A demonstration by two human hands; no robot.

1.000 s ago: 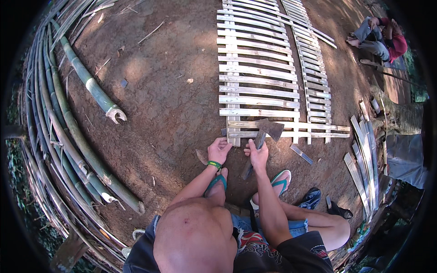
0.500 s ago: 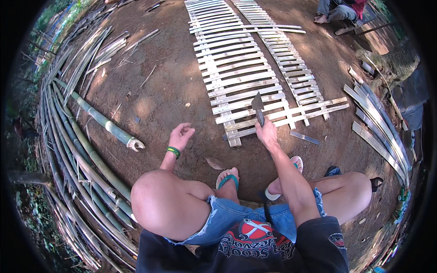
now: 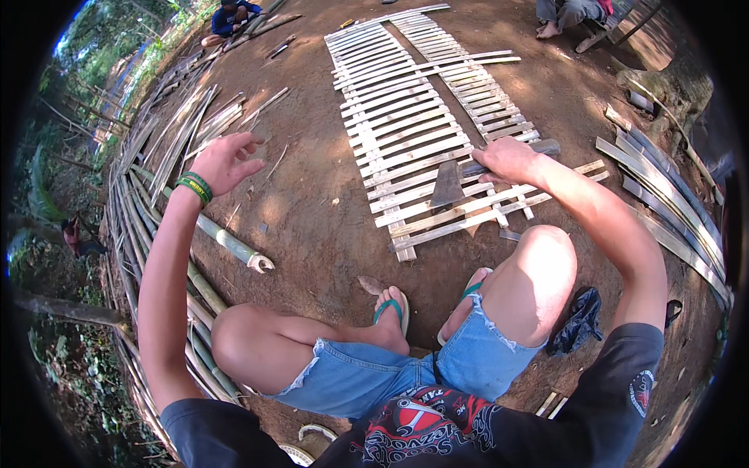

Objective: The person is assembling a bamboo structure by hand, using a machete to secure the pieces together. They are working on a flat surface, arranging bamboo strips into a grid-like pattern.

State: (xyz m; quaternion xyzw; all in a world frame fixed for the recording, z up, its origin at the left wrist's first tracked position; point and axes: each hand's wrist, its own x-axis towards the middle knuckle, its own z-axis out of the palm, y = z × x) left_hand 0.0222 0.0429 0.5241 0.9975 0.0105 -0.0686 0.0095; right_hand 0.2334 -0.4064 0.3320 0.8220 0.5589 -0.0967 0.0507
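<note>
My right hand (image 3: 509,160) grips a machete (image 3: 447,186) by its dark handle. The broad blade points left and down, above the near end of a slatted bamboo panel (image 3: 413,129) on the ground. My left hand (image 3: 226,162), with green bands at the wrist, is raised at the left. Its fingers are curved and apart, and it holds nothing. Under it in the picture lies a thick green bamboo pole (image 3: 234,248) with a cut end. A second, narrower slatted panel (image 3: 480,93) lies right beside the first, and long strips cross both.
Many bamboo poles (image 3: 207,292) are piled along the left, with split strips (image 3: 187,117) farther off. Wide split pieces (image 3: 671,210) lie at the right near a tree trunk (image 3: 679,97). One person (image 3: 228,19) sits far left, another (image 3: 573,12) far right. A dark plastic bag (image 3: 576,321) is by my knee.
Both my hands have risen and moved outward from my body. The machete has turned from pointing away to pointing left. My right knee has come up.
</note>
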